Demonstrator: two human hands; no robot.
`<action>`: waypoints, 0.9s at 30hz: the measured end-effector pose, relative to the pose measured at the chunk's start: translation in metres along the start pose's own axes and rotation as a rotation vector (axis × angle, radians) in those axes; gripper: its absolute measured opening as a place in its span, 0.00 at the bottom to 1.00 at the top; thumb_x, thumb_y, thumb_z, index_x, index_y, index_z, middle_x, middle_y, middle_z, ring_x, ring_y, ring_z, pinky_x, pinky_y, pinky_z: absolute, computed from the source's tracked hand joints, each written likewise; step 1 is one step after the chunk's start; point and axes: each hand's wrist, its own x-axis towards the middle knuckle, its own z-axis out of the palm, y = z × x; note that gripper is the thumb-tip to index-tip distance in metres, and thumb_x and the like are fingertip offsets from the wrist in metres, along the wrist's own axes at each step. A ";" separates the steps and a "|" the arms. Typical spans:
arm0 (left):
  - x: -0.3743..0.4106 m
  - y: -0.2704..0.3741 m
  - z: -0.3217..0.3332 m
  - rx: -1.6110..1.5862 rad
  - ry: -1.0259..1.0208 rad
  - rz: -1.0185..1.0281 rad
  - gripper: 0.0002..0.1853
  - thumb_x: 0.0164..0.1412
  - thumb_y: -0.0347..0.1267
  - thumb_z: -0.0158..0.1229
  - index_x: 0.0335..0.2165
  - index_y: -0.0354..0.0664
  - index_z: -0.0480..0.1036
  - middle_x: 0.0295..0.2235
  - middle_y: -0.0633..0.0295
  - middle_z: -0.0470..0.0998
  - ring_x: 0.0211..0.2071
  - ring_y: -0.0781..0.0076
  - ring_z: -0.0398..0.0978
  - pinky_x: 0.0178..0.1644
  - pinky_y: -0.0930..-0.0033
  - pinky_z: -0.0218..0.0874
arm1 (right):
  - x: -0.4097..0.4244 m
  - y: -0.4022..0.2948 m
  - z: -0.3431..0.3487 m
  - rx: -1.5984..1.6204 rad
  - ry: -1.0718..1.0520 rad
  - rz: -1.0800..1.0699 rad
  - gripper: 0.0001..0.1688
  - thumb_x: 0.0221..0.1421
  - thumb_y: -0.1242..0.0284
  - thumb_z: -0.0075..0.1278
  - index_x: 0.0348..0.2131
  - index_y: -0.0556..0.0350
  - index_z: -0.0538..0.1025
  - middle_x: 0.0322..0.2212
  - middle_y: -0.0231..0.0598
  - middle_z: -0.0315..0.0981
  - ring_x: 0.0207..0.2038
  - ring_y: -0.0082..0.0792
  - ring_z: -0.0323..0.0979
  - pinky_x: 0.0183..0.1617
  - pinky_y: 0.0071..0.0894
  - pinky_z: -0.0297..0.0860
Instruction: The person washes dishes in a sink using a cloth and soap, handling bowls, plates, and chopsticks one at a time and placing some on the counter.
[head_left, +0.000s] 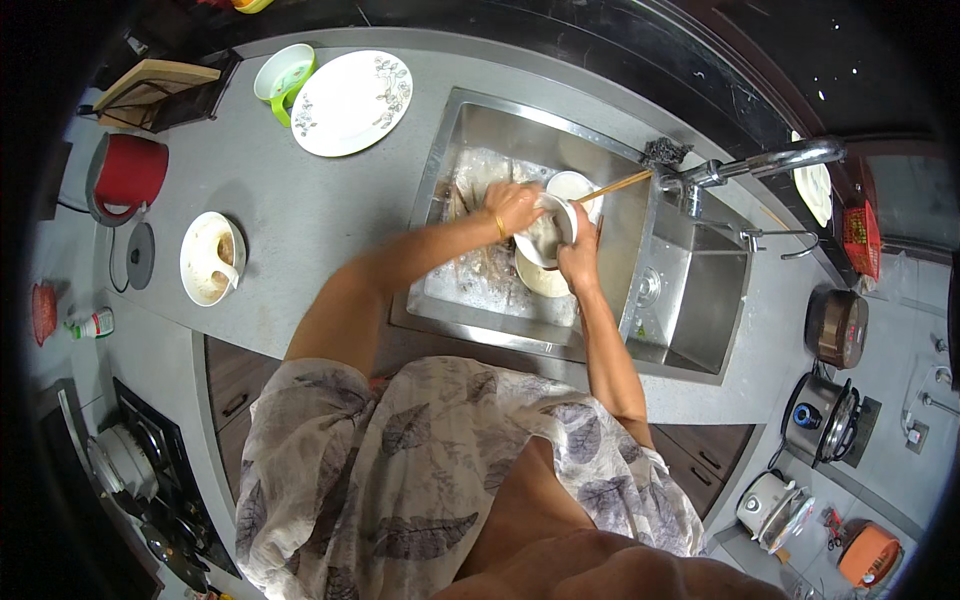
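Over the larger basin of a stainless steel sink (517, 339), my right hand (577, 253) grips a white bowl (546, 244) by its right side. The bowl is tilted. My left hand (513, 207) is at the bowl's left rim, its fingers partly blurred and hidden; whether it grips the rim or holds something is unclear. Below, in the basin, sit a pale bowl (541, 280) and a small white bowl (568, 185) among suds. Wooden chopsticks (616, 185) stick out to the right from beside the small bowl.
A faucet (780, 161) and dark scouring pad (666, 151) are behind the smaller basin (686, 300). On the left counter are a floral oval plate (349, 101), green-handled cup (281, 71), soiled bowl with a spoon (202, 262) and red pot (139, 174). Cookers line the right.
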 end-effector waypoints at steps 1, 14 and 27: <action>0.010 -0.003 -0.011 0.161 0.024 0.325 0.11 0.43 0.39 0.56 0.19 0.42 0.69 0.21 0.56 0.74 0.25 0.61 0.74 0.28 0.63 0.64 | 0.001 -0.012 -0.004 0.067 -0.123 0.102 0.44 0.32 0.90 0.34 0.53 0.48 0.56 0.41 0.55 0.55 0.46 0.53 0.59 0.43 0.36 0.69; 0.012 -0.033 -0.001 0.051 0.156 0.370 0.15 0.38 0.43 0.60 0.24 0.47 0.67 0.20 0.62 0.73 0.23 0.61 0.73 0.23 0.59 0.62 | 0.006 -0.005 0.023 0.108 -0.006 -0.005 0.39 0.34 0.90 0.31 0.50 0.55 0.60 0.40 0.55 0.59 0.44 0.52 0.60 0.51 0.36 0.56; -0.033 -0.019 0.069 -0.990 0.139 -0.516 0.12 0.48 0.36 0.54 0.28 0.36 0.73 0.23 0.62 0.75 0.21 0.70 0.72 0.27 0.66 0.63 | -0.009 -0.012 0.017 0.069 0.127 -0.121 0.46 0.33 0.87 0.40 0.55 0.54 0.48 0.41 0.52 0.54 0.44 0.44 0.57 0.54 0.35 0.52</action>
